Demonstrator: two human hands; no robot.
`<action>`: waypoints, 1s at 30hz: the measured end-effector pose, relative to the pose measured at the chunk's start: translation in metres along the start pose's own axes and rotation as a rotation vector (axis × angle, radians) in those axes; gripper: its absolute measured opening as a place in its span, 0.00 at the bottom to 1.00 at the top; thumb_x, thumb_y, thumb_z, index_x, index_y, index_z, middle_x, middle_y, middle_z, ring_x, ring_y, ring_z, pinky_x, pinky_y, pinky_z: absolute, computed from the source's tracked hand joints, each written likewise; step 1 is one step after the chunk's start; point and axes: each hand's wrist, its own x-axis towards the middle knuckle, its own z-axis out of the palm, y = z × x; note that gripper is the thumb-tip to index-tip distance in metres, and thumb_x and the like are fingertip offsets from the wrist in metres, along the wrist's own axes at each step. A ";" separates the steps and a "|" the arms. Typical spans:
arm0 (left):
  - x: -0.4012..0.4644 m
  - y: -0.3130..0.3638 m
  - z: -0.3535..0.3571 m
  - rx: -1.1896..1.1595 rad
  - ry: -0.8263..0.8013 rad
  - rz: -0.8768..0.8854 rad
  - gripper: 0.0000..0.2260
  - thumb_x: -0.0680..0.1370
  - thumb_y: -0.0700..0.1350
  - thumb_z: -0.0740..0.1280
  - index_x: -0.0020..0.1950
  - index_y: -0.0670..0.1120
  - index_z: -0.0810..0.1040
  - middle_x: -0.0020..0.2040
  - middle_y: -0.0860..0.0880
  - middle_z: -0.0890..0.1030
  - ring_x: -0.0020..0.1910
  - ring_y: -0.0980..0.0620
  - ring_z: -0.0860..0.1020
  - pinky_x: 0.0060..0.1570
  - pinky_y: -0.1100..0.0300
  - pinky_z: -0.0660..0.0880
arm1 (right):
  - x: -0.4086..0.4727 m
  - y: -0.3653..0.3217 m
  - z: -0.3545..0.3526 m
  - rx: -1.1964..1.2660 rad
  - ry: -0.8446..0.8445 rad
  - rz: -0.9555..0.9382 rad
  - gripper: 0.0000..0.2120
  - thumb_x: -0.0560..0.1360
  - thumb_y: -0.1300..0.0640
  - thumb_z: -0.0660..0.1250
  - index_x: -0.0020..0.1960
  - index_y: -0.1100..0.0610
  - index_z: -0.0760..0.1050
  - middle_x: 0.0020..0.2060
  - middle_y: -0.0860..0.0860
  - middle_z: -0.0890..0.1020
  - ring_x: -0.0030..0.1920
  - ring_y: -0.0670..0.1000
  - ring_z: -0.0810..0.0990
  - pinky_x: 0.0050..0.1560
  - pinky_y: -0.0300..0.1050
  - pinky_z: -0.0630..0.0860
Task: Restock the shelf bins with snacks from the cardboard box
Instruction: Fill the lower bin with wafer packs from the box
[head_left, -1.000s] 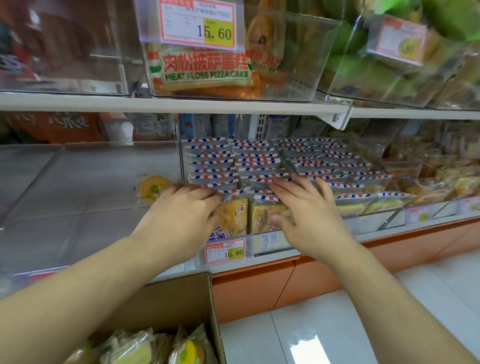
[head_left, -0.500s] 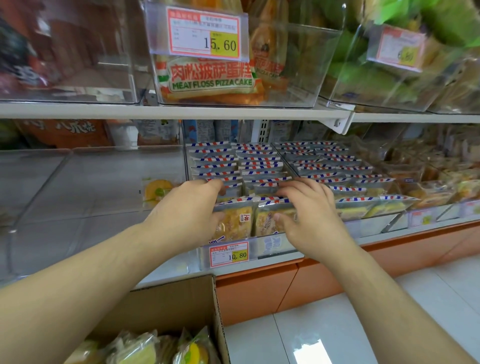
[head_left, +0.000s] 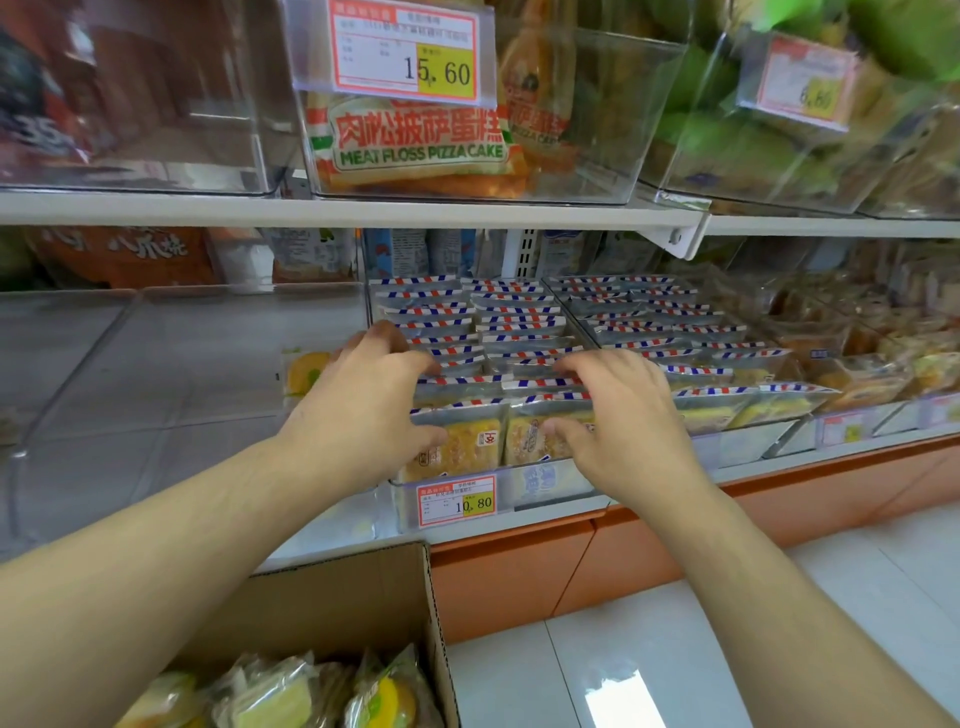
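The bin (head_left: 467, 514) under both hands is packed front to back with striped packs (head_left: 519, 322), no gap between rows. The upper shelf (head_left: 363, 213) hangs low over the back rows. To the left, a clear bin (head_left: 156, 364) lies mostly bare (one yellow pack (head_left: 306, 371) inside), open from above.

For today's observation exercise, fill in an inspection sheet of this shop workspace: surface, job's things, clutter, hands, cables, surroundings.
Surface: white shelf over orange base.
Job's things: clear bin packed with striped-edge snack packs; cardboard box below holds yellow packs.
Clutter: one yellow pack in the left bin.
Hands: left hand and right hand grip front packs.
Cables: nothing seen.
Surroundings: price tag, upper bins, tiled floor.
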 end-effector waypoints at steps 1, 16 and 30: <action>0.000 -0.001 0.001 0.032 -0.005 -0.003 0.30 0.74 0.61 0.77 0.74 0.56 0.75 0.69 0.49 0.73 0.67 0.47 0.73 0.66 0.48 0.77 | -0.001 0.001 0.002 -0.007 -0.004 -0.014 0.26 0.77 0.44 0.75 0.72 0.49 0.74 0.67 0.45 0.78 0.71 0.51 0.70 0.77 0.51 0.58; -0.087 -0.042 -0.028 -0.148 0.029 0.133 0.23 0.82 0.56 0.69 0.75 0.50 0.74 0.72 0.51 0.78 0.72 0.49 0.74 0.72 0.50 0.70 | -0.032 -0.041 -0.017 0.069 -0.046 -0.057 0.30 0.81 0.52 0.70 0.80 0.56 0.66 0.74 0.58 0.74 0.76 0.61 0.68 0.78 0.61 0.63; -0.360 -0.188 -0.051 -0.171 -0.218 -0.228 0.17 0.80 0.62 0.65 0.67 0.61 0.77 0.64 0.64 0.78 0.62 0.63 0.77 0.62 0.62 0.75 | -0.151 -0.230 0.055 0.259 -0.641 -0.275 0.22 0.80 0.50 0.71 0.71 0.51 0.72 0.62 0.47 0.78 0.63 0.50 0.77 0.64 0.44 0.74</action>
